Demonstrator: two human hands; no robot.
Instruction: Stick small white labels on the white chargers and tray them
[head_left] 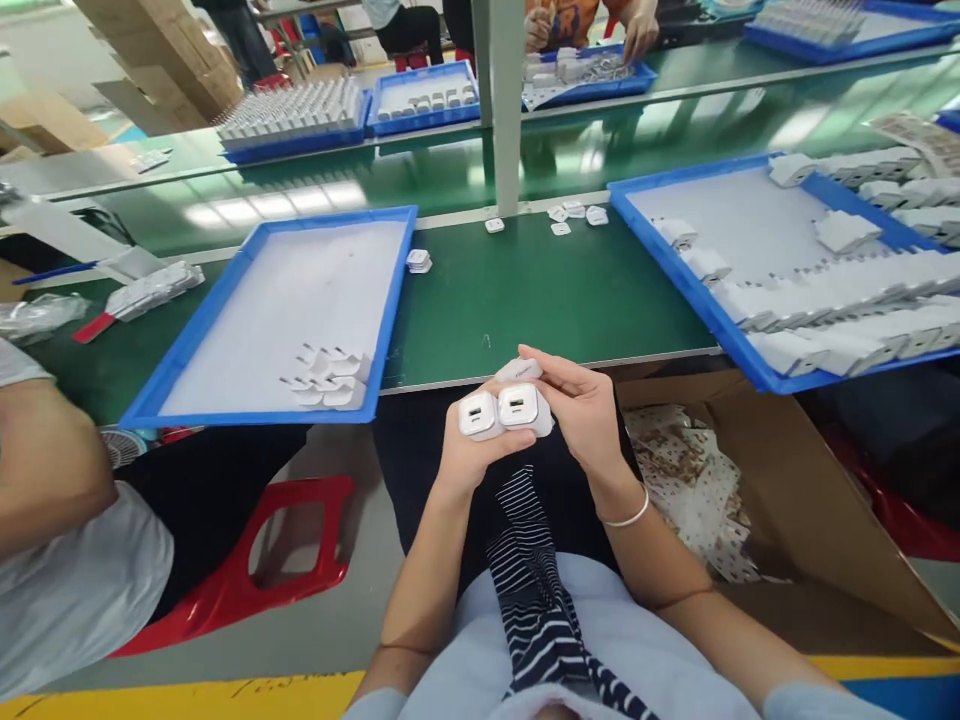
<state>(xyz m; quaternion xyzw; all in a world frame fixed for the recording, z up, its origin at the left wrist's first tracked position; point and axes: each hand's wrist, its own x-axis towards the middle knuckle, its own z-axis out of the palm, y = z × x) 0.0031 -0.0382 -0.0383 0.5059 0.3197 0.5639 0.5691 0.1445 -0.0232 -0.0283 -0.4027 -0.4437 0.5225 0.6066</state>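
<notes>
Two white USB charger plugs [519,406] sit side by side in my left hand [463,452], their port faces turned up toward me. The left thumb lies across their near side. My right hand [581,405] pinches a small white piece [519,370] just behind the chargers, at their far edge; it looks like a charger's end cover with faint marking. Both hands are held over my lap, in front of the green table's edge. To the left, a blue tray [255,300] holds a small group of white chargers [330,378] with pins showing.
A blue tray [750,180] on the right holds rows of white chargers [847,290]. Small white covers [574,209] lie by the metal post [506,110], and a short stack [418,261] beside the left tray. A cardboard box [810,490] stands right of my lap; a co-worker sits left.
</notes>
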